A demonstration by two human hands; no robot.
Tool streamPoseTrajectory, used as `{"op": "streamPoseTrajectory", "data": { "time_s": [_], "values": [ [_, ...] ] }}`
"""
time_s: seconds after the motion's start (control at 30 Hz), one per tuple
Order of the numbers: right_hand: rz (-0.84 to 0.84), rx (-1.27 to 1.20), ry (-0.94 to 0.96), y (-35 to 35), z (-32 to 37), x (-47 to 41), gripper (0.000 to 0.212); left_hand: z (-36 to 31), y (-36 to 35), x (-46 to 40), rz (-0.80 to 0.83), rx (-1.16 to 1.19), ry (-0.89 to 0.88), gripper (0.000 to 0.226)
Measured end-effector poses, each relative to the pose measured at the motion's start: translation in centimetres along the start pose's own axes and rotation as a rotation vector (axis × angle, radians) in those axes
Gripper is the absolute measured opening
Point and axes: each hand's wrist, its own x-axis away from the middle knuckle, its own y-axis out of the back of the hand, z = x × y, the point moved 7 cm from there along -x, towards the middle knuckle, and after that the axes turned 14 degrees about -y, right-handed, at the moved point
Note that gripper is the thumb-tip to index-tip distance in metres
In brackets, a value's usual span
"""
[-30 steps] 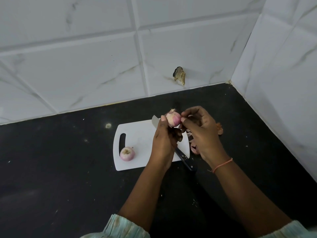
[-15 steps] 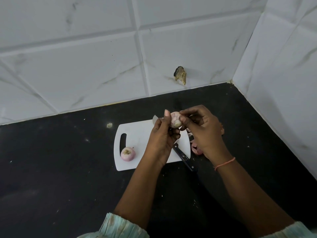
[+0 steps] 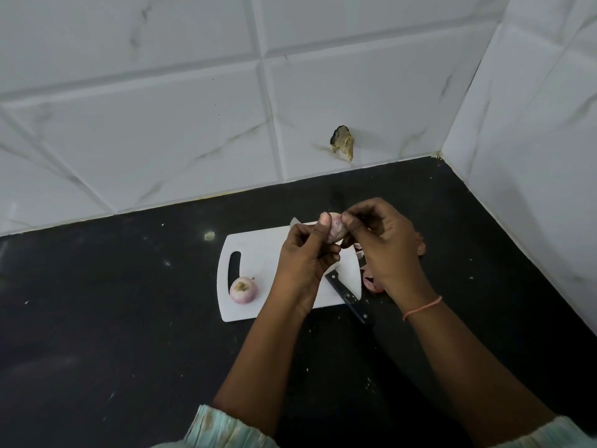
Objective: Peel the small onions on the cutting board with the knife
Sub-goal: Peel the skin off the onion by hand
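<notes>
Left hand point(image 3: 303, 253) grips onion point(image 3: 336, 231); right hand point(image 3: 384, 250) pinches its skin; no readable writing.

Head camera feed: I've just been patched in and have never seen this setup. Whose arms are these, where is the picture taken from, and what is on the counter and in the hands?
There is no machine here. These are a person's two bare arms, seen from a wide-angle camera worn on their head, looking forward and down.

The left hand grips a small onion at its fingertips, raised above the board. The right hand pinches at the onion's side, apparently pulling skin off.

Below them a white cutting board lies on the black counter. A second onion sits near the board's handle slot. The knife lies on the board, held by neither hand: its black handle juts over the near edge, and its tip shows beyond the left hand. Pink peel scraps lie by the board's right edge. White tiled walls meet in the corner behind.
</notes>
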Motion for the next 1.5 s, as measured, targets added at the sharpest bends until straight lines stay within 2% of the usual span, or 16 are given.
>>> {"op": "streamPoseTrajectory", "data": {
  "time_s": [0.17, 0.37, 0.5, 0.67, 0.77, 0.83, 0.93, 1.07, 1.27, 1.5],
  "values": [
    [0.004, 0.095, -0.039, -0.1, -0.2, -0.1, 0.007, 0.3, 0.1, 0.1, 0.013, 0.023, 0.043, 0.025],
    [-0.178, 0.144, -0.152, 3.4, -2.2, -1.3, 0.017, 0.1, -0.5, 0.1, 0.018, 0.14, 0.087, 0.023],
    [-0.35, 0.198, -0.096, 5.4, -2.2, -1.1, 0.015, 0.8, -0.7, 0.2, -0.025, 0.308, 0.188, 0.03],
    [-0.194, 0.362, -0.03, 3.9, -1.4, -1.4, 0.017, 0.9, -0.7, 0.2, -0.068, 0.359, 0.205, 0.036],
    [-0.219, 0.261, 0.146, 3.0, 1.4, 0.1, 0.009, 0.9, -0.5, 0.1, -0.087, 0.283, 0.179, 0.032],
    [-0.113, 0.165, 0.18, 1.7, 2.6, 0.8, 0.014, 0.9, -0.3, 0.0, -0.096, 0.228, 0.157, 0.03],
    [0.02, 0.168, 0.216, -0.1, 3.4, 1.5, 0.025, 0.4, -0.4, 0.1, -0.067, 0.159, 0.101, 0.04],
    [-0.009, 0.079, 0.229, 0.2, 2.9, 1.5, 0.027, -0.1, 0.0, 0.1, -0.099, 0.13, 0.066, 0.041],
    [-0.103, 0.2, 0.37, 0.6, 3.3, 2.1, 0.023, -0.4, -0.3, 0.4, -0.102, 0.133, 0.07, 0.033],
    [-0.125, 0.166, 0.392, 0.5, 3.4, 2.6, 0.023, -0.7, -0.5, 0.7, -0.09, 0.16, 0.078, 0.031]
  ]
}}
